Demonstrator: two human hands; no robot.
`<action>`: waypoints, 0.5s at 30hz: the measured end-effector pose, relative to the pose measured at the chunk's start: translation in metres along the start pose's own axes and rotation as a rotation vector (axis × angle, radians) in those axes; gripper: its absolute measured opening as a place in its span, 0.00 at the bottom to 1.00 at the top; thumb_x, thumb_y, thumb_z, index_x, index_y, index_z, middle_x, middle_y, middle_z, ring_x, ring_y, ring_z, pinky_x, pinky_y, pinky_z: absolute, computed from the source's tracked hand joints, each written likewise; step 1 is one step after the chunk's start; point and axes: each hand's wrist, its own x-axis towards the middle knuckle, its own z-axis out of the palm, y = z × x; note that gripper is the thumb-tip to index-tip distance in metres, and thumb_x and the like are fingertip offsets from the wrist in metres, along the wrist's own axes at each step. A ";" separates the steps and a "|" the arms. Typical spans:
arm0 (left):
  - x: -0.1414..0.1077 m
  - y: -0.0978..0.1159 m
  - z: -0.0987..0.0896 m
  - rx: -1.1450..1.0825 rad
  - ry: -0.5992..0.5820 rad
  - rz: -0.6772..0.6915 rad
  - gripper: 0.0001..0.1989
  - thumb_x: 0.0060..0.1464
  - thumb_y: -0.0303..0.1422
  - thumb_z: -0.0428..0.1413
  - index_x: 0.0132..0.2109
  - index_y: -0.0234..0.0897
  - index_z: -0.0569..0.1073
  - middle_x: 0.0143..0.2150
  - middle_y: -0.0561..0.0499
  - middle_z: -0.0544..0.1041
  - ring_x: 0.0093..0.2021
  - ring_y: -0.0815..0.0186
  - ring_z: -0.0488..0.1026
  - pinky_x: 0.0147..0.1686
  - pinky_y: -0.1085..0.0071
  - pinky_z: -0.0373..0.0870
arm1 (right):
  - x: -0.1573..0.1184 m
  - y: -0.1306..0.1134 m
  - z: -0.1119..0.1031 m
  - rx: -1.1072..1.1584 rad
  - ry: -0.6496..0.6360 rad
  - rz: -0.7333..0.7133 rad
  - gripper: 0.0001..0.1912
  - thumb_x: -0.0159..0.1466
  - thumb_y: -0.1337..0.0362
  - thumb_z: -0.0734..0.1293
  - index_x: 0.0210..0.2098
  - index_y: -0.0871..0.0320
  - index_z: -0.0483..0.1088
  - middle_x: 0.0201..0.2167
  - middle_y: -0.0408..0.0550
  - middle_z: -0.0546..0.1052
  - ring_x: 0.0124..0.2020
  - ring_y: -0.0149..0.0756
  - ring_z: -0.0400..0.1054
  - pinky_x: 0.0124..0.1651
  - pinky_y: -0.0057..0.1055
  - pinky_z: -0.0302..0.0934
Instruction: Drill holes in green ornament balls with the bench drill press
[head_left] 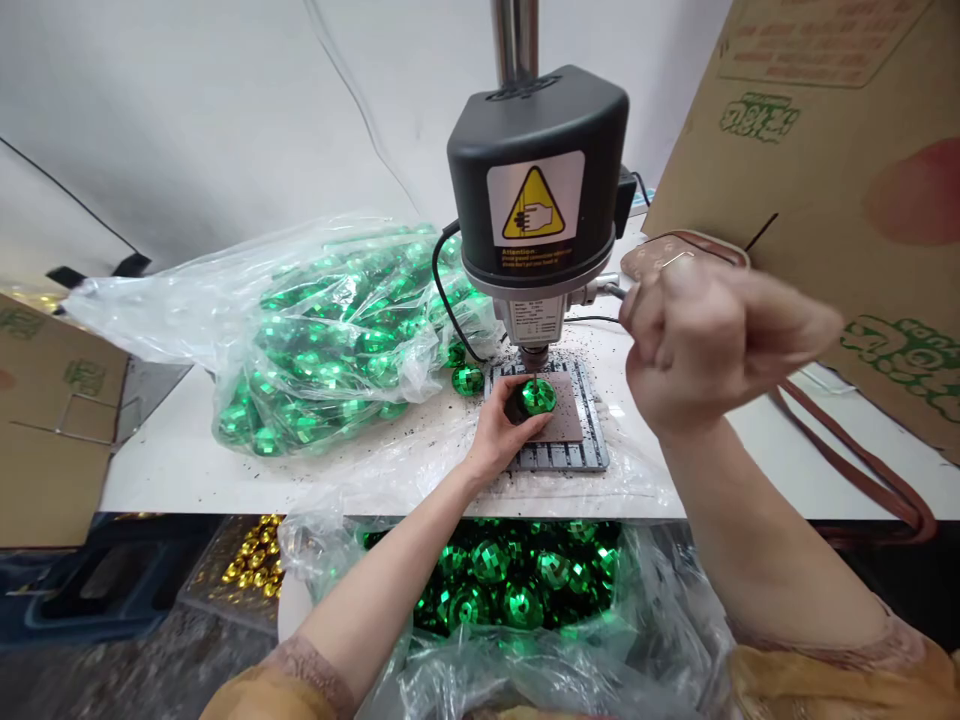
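Note:
Under the black drill press (536, 180), a shiny green faceted ball (538, 397) rests on a brownish pad (568, 420) over the slotted metal base (596, 440). My left hand (499, 430) grips that ball between thumb and fingers. The drill bit meets the top of the ball. To the right of the drill head, my right hand (705, 340) is raised with its fingers curled at the press's lever (611, 290); the hand hides most of the lever.
A clear bag of green balls (322, 350) lies left of the press, with a loose ball (468, 378) beside it. An open bag of green balls (517, 570) sits below the table edge. Cardboard boxes (810, 190) flank both sides. A brown strap (847, 460) lies right.

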 end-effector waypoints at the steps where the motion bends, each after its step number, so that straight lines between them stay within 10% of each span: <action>1: 0.000 0.002 0.001 0.001 0.025 -0.004 0.26 0.49 0.37 0.67 0.52 0.38 0.68 0.50 0.45 0.76 0.51 0.59 0.75 0.52 0.62 0.71 | 0.009 -0.003 0.005 0.030 0.033 -0.002 0.25 0.60 0.67 0.66 0.12 0.57 0.50 0.10 0.37 0.53 0.13 0.24 0.47 0.19 0.32 0.40; 6: -0.021 0.025 -0.012 0.195 0.118 0.050 0.21 0.50 0.37 0.67 0.48 0.39 0.70 0.46 0.47 0.76 0.48 0.59 0.74 0.49 0.63 0.70 | 0.044 -0.004 0.022 0.190 0.025 0.030 0.21 0.57 0.73 0.66 0.12 0.56 0.56 0.09 0.37 0.53 0.11 0.24 0.44 0.16 0.32 0.35; 12: -0.083 0.073 -0.074 0.621 -0.520 0.012 0.12 0.56 0.42 0.62 0.42 0.41 0.76 0.40 0.48 0.76 0.42 0.58 0.75 0.40 0.66 0.69 | 0.045 -0.002 0.020 0.175 -0.008 0.021 0.21 0.58 0.71 0.66 0.13 0.55 0.56 0.09 0.37 0.54 0.11 0.24 0.46 0.17 0.32 0.36; 15: -0.080 0.076 -0.090 0.733 -0.499 0.011 0.11 0.64 0.42 0.54 0.45 0.42 0.77 0.40 0.48 0.76 0.42 0.59 0.75 0.40 0.67 0.69 | 0.043 -0.003 0.021 0.168 0.028 0.026 0.21 0.59 0.71 0.66 0.13 0.55 0.55 0.10 0.36 0.54 0.12 0.24 0.46 0.18 0.31 0.36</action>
